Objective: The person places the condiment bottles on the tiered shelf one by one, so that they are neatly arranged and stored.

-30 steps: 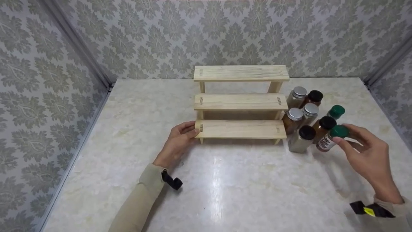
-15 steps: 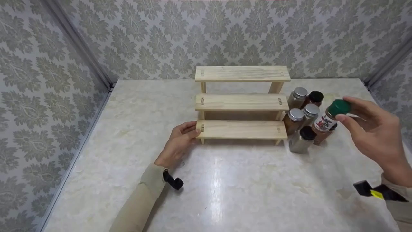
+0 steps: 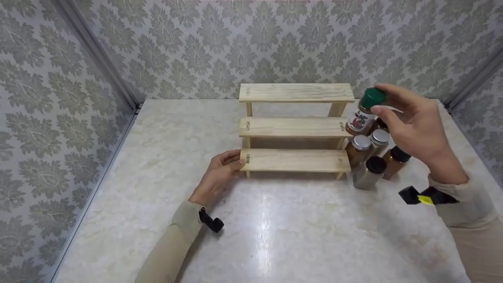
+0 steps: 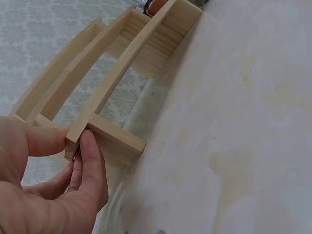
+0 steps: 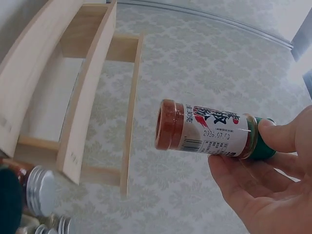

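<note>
A three-tier wooden shelf (image 3: 292, 161) stands on the table near the back wall. My left hand (image 3: 217, 173) pinches the left end of its lowest board between thumb and fingers, as the left wrist view also shows. My right hand (image 3: 416, 124) holds a spice jar (image 3: 359, 120) by its green cap. The jar has a white printed label and red-brown contents. It is in the air, tilted, beside the right ends of the upper and middle boards. In the right wrist view, the jar (image 5: 209, 127) lies across the picture, thumb and fingers around its cap end.
Several spice jars crowd against the shelf's right side. Among them are a silver-capped jar (image 3: 359, 147), another silver-capped jar (image 3: 379, 139), a black-capped pale jar (image 3: 369, 175) and a black-capped brown jar (image 3: 396, 159). Patterned wallpaper (image 3: 188, 47) covers the walls behind and beside the table.
My right hand has lifted the green-capped spice jar from the front right of the group and carried it up and left toward the shelf. My left hand has stayed on the lowest board.
</note>
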Action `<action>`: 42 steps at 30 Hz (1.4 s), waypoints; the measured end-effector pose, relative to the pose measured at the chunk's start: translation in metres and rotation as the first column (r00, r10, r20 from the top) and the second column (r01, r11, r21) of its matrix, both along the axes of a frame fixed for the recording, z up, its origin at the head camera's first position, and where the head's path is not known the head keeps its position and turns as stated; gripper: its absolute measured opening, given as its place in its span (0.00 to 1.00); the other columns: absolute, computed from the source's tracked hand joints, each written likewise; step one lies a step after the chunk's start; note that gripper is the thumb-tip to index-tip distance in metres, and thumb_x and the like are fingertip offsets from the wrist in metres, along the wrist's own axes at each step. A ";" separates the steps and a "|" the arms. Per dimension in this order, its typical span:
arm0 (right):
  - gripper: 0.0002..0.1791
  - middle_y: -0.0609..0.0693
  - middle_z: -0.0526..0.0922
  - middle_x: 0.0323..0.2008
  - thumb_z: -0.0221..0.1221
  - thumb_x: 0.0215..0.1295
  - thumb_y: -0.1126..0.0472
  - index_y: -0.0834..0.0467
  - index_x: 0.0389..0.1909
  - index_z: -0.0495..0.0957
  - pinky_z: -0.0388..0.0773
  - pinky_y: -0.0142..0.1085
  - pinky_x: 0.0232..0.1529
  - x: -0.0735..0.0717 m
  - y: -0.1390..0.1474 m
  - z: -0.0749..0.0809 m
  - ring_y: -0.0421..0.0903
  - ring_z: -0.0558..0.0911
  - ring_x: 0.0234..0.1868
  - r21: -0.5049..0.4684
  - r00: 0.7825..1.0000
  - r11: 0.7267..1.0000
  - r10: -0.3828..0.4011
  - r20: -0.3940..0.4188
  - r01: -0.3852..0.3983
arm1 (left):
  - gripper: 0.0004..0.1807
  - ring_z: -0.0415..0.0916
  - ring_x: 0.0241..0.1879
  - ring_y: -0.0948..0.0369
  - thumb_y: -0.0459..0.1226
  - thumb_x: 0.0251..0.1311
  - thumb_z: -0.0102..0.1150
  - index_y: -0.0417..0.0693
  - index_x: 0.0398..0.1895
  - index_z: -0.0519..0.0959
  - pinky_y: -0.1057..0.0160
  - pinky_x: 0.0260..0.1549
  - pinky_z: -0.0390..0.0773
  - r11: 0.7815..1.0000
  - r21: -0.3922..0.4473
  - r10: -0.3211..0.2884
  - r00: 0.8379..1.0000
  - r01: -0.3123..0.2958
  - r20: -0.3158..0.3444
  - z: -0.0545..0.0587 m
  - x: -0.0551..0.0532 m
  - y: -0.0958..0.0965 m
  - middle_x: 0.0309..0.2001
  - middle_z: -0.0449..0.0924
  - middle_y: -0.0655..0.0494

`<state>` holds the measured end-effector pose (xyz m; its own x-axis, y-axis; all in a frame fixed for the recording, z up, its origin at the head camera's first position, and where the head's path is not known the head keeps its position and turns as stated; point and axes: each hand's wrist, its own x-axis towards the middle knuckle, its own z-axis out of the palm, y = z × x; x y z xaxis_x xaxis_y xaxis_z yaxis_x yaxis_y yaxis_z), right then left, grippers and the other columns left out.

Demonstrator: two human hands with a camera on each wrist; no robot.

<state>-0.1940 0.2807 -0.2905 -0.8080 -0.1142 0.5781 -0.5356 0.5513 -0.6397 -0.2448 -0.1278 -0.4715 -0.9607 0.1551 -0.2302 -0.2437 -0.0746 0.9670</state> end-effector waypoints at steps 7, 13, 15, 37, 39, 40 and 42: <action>0.25 0.62 0.83 0.63 0.61 0.78 0.68 0.63 0.73 0.75 0.79 0.19 0.57 -0.025 -0.024 0.009 0.29 0.83 0.56 -0.020 0.997 0.998 0.064 0.036 -0.063 | 0.27 0.81 0.59 0.52 0.31 0.73 0.64 0.36 0.73 0.73 0.59 0.56 0.83 1.000 0.006 0.017 1.000 -0.017 0.001 0.000 0.002 0.001 0.66 0.78 0.41; 0.24 0.60 0.82 0.65 0.59 0.80 0.66 0.61 0.74 0.74 0.80 0.25 0.61 -0.045 -0.045 0.015 0.31 0.82 0.58 -0.019 0.993 0.994 0.107 0.059 -0.106 | 0.25 0.82 0.58 0.53 0.31 0.74 0.64 0.36 0.71 0.74 0.60 0.53 0.84 1.000 -0.001 0.006 1.000 -0.006 -0.020 0.000 0.001 0.000 0.65 0.79 0.40; 0.24 0.59 0.82 0.65 0.58 0.81 0.65 0.61 0.74 0.74 0.80 0.29 0.64 -0.052 -0.052 0.017 0.33 0.83 0.59 -0.011 0.992 0.994 0.111 0.062 -0.111 | 0.25 0.82 0.58 0.52 0.30 0.74 0.63 0.35 0.71 0.74 0.59 0.53 0.85 1.000 0.012 0.000 1.000 0.000 -0.026 0.000 0.000 0.000 0.65 0.79 0.39; 0.24 0.62 0.77 0.70 0.54 0.82 0.68 0.63 0.75 0.72 0.77 0.43 0.72 -0.129 -0.142 0.021 0.56 0.80 0.71 -0.090 0.960 0.971 0.233 0.158 -0.221 | 0.25 0.82 0.58 0.52 0.28 0.72 0.64 0.35 0.70 0.75 0.59 0.54 0.86 0.999 0.036 0.022 0.999 -0.021 -0.026 0.000 0.000 -0.001 0.64 0.80 0.40; 0.24 0.62 0.76 0.71 0.54 0.82 0.68 0.63 0.76 0.71 0.77 0.42 0.72 -0.134 -0.147 0.019 0.56 0.79 0.71 -0.089 0.957 0.971 0.236 0.167 -0.224 | 0.25 0.82 0.57 0.52 0.28 0.72 0.64 0.35 0.70 0.75 0.60 0.53 0.86 0.999 0.047 0.026 0.999 -0.025 -0.021 0.000 0.000 0.000 0.64 0.80 0.40; 0.24 0.62 0.76 0.71 0.54 0.83 0.68 0.63 0.76 0.71 0.77 0.41 0.72 -0.137 -0.148 0.018 0.56 0.79 0.72 -0.090 0.956 0.970 0.238 0.172 -0.225 | 0.25 0.82 0.57 0.52 0.28 0.72 0.64 0.35 0.70 0.75 0.60 0.53 0.86 0.999 0.048 0.024 1.000 -0.023 -0.020 0.000 0.000 0.001 0.64 0.80 0.39; 0.24 0.62 0.76 0.71 0.53 0.82 0.68 0.63 0.76 0.70 0.77 0.40 0.71 -0.141 -0.152 0.016 0.56 0.79 0.72 -0.091 0.954 0.969 0.242 0.175 -0.229 | 0.25 0.82 0.58 0.52 0.29 0.73 0.63 0.35 0.71 0.74 0.59 0.53 0.86 0.999 0.045 0.011 1.000 -0.010 -0.024 0.000 0.001 0.002 0.64 0.79 0.40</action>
